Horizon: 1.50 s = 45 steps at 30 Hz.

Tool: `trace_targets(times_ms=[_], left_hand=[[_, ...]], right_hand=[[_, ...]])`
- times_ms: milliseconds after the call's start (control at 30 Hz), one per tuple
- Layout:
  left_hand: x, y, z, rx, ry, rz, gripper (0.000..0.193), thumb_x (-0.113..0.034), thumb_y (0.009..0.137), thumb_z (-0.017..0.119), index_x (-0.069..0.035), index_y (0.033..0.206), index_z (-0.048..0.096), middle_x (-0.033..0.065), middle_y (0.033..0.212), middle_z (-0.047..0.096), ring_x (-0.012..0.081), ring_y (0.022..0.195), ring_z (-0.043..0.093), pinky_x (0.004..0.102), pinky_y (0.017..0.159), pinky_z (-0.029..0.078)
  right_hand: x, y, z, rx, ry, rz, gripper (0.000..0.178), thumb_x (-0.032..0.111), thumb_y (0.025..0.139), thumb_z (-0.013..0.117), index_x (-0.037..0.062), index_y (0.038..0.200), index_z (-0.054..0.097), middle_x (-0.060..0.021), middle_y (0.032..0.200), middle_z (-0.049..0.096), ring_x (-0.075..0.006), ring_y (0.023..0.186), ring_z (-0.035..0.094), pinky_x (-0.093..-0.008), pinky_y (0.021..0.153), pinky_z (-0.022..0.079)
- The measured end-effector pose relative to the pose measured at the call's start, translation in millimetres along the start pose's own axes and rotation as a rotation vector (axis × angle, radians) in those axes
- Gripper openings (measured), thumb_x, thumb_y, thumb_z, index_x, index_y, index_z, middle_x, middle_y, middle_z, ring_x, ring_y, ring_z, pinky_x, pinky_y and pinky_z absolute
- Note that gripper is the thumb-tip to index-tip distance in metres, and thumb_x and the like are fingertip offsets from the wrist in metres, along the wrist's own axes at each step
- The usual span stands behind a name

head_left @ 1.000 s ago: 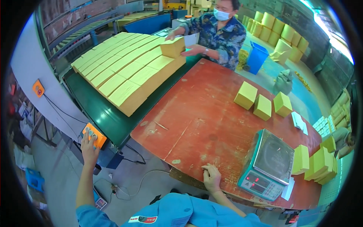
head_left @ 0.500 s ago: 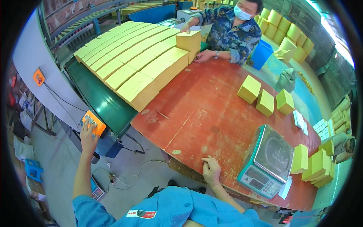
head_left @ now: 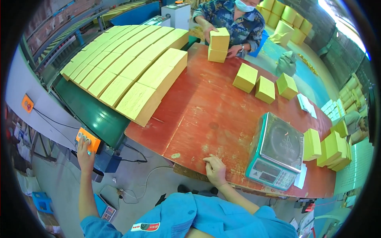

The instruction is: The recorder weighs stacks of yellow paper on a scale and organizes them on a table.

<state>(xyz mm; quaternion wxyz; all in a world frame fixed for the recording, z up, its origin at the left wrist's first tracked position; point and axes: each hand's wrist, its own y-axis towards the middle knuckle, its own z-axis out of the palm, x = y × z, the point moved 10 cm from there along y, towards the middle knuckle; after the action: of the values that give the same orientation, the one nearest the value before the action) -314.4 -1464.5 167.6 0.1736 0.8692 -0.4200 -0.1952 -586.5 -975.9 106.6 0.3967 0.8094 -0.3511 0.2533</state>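
Note:
My left hand reaches to an orange control box with round buttons, its fingers stretched over the buttons. My right hand rests at the near edge of the red table, fingers curled in, nothing seen in them. Rows of yellow blocks, seemingly stacked paper, lie across a green conveyor belt and the table's left edge. The nearest row stands slightly apart from the others. Across the table a masked co-worker has both hands at two stacked yellow blocks.
A teal-framed scale stands right of my right hand. Three yellow blocks sit beyond it, and several more at the right edge. Cables trail over the floor below the belt. A blue stool stands at lower left.
The co-worker's stacked blocks have moved right, away from the rows and onto the table. A gap has opened behind the nearest row. My hands keep their places while the view shifts.

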Motion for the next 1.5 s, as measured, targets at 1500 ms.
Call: trace_targets(times_ms=[1500], left_hand=[[34,21,18,0.169,0.06,-0.007,0.04,-0.005,0.069,0.068,-0.006,0.109,0.064,0.0218,0.147,0.041,0.0388,0.132,0.044,0.0425,0.107,0.039]], right_hand=[[-5,-7,0,0.027,0.079,-0.065,0.011,0.0,0.078,0.061,0.0058,0.086,0.065,-0.0117,0.081,0.064,-0.0309,0.08,0.064,-0.0411,0.081,0.053]])
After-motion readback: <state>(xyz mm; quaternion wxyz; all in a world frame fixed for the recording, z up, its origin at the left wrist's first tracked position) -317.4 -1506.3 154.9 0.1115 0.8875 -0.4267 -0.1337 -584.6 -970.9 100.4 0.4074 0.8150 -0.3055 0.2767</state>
